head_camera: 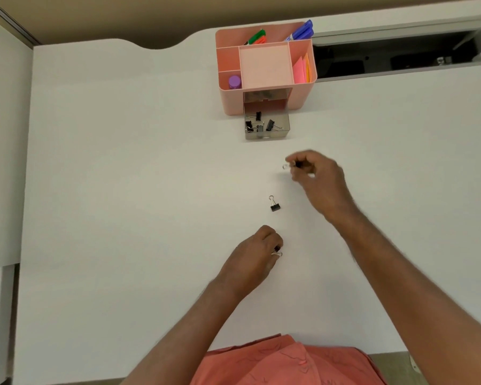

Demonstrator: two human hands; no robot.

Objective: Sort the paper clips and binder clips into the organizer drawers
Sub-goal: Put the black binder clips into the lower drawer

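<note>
Salmon-coloured cloth (283,362) fills the near edge of the white desk (122,190), worn by a person working with both bare hands. Left hand (254,255), low and close to the near edge, has its fingers curled round a small binder clip (277,252) lying on or just above the surface. Right hand (315,176), raised toward the far side, pinches a second clip (290,164) between fingertips and thumb, its wire handle poking out leftward; motion blur hides finer detail. One loose clip (274,204) lies between the two hands. Against the far edge stands the pink organizer (265,70), its lower drawer (266,126) pulled out toward the person and already holding several black binder clips. No paper clips can be made out on the desk. The step in hand appears to be carrying the right-hand clip to that drawer; releasing it directly above the open tray, low and clear of the front wall, should keep it from bouncing out.
</note>
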